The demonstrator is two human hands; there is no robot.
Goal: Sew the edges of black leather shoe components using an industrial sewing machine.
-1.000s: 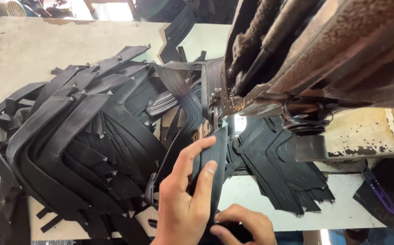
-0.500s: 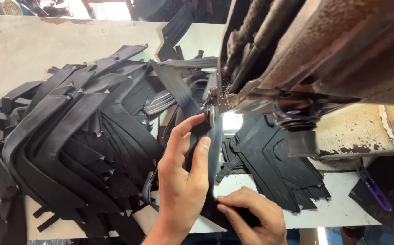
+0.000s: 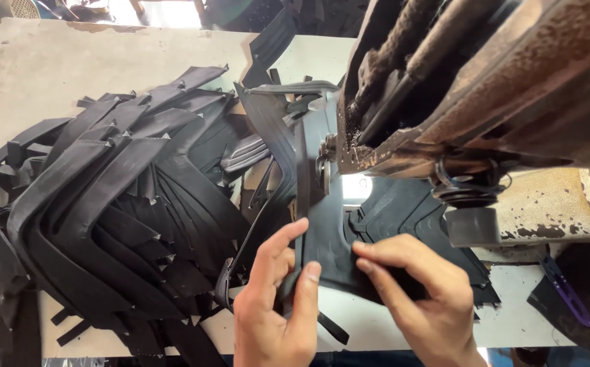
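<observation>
Your left hand [image 3: 274, 309] pinches the near edge of a black cut piece [image 3: 329, 238], thumb on top and fingers curled under its left border, while your right hand [image 3: 417, 299] lies flat on the same piece, fingers [image 3: 383, 255] spread narrow and pressing it to the white table [image 3: 139, 61] rather than gripping. The piece runs from between your two hands straight up toward the foot of the worn, rust-flecked sewing machine [image 3: 485, 81], its far end tucked beneath the lit needle area [image 3: 356, 185], so the material sits directly under both sets of fingertips and ahead of them. To feed it well, judging from this view, you keep the left pinch light and steer the edge with it, let the right palm hold the panel flat so it does not ripple, and hold both sets of fingertips well short of the needle. Whether the needle is down cannot be told here. Left of your left hand lies a tall heap of black straps and panels [image 3: 111, 217], touching the piece's border; a purple-handled tool [image 3: 567, 292] rests at the far right on a dark scrap, well apart.
</observation>
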